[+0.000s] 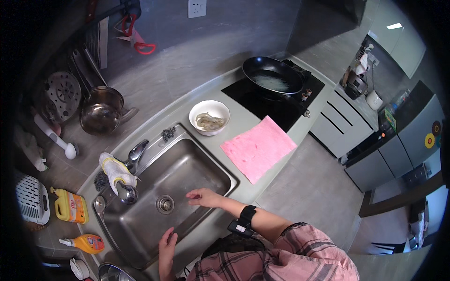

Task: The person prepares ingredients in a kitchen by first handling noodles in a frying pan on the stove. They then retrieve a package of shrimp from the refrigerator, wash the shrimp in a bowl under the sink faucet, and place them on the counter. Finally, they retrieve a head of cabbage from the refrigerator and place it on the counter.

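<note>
Both hands hover over a stainless steel sink (207, 165) and hold nothing. My right hand (204, 197) reaches in above the near right part of the basin, to the right of the drain strainer (165, 204). My left hand (167, 243) is over the sink's front edge, fingers pointing up and apart. A chrome faucet (137, 154) with a white cloth (117, 172) draped over its spout stands at the back rim. Beyond the basin's right corner sits a white bowl (210, 117) holding what look like raw shrimp (209, 122). A pink cloth (260, 149) lies flat on the counter.
A black frying pan (272, 75) rests on the black cooktop (242, 93). Steel-wool scrubbers (168, 134) lie behind the sink. Left of it are a yellow jug (70, 206) and an orange spray bottle (86, 243). Pots (102, 110) and red-handled scissors (135, 37) hang on the wall.
</note>
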A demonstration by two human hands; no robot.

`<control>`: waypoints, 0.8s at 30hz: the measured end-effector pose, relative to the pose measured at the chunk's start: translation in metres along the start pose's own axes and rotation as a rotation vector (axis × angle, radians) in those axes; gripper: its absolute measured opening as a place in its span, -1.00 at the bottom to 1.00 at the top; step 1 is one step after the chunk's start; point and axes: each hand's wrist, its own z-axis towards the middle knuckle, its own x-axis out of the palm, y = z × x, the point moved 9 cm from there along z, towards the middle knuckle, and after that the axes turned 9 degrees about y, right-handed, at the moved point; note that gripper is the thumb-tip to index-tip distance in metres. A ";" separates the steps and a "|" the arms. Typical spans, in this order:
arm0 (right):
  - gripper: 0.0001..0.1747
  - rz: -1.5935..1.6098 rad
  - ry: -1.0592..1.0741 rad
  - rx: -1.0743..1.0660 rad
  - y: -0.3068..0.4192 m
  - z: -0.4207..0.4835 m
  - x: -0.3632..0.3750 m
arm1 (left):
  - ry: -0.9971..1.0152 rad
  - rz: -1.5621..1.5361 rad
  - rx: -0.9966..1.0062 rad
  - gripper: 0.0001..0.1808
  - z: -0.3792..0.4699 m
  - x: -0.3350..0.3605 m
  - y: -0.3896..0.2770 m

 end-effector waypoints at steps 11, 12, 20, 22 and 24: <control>-0.66 0.301 -0.086 0.080 0.033 -0.061 -0.061 | 0.110 -0.134 0.015 -0.63 0.029 0.023 -0.002; -0.62 0.419 0.040 0.136 0.039 -0.062 -0.051 | 0.156 -0.204 0.018 -0.60 0.025 0.027 -0.015; -0.48 -0.529 0.100 -0.192 0.030 -0.050 -0.048 | -0.177 0.488 0.239 -0.57 0.036 0.047 -0.085; -0.58 -0.188 0.144 -0.337 0.036 -0.046 -0.054 | -0.333 0.935 0.409 -0.56 0.034 0.052 -0.076; -0.68 -0.001 0.186 -0.423 0.040 -0.055 -0.080 | -0.233 0.333 0.480 -0.75 0.071 0.033 -0.007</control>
